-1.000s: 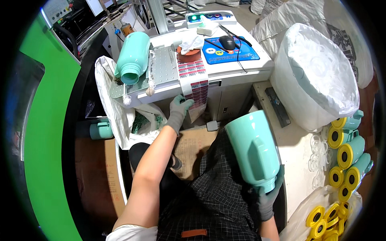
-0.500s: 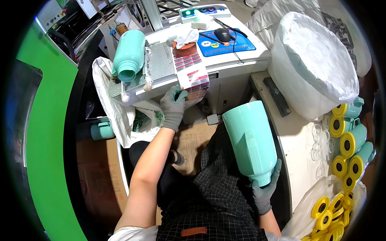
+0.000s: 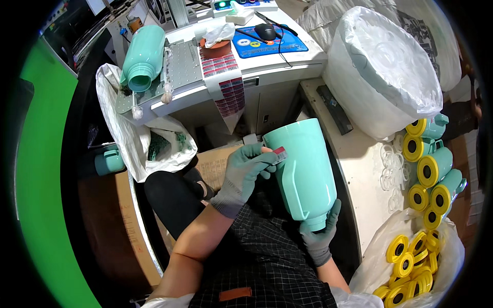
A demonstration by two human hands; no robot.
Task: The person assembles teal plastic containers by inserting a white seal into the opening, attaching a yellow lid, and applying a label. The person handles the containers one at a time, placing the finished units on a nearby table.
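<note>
My right hand [image 3: 321, 235], gloved in grey and mint, grips the narrow neck of a mint-green plastic jug body [image 3: 314, 164] with a side handle. The jug lies over my lap, neck toward me, broad end away. Between the fingertips of my gloved left hand [image 3: 245, 172] is a small red and white sticker [image 3: 280, 153], close to the jug's wall near the handle. A strip of label stickers [image 3: 229, 95] hangs over the front edge of the white table [image 3: 267, 77]. Another mint jug body [image 3: 145, 54] lies on the perforated metal plate [image 3: 182, 66].
At the right stand a large white plastic-lined bin [image 3: 349, 66], mint jugs with yellow lids [image 3: 429, 169], white rings [image 3: 393, 169] and a bag of yellow lids [image 3: 405, 262]. A white sack [image 3: 115, 108] hangs at the left. A mouse [image 3: 265, 32] rests on a blue pad [image 3: 287, 43].
My left hand has come from the label strip to the jug, now with a sticker pinched in it. The jug has turned so its handle faces left. The whole view has shifted slightly.
</note>
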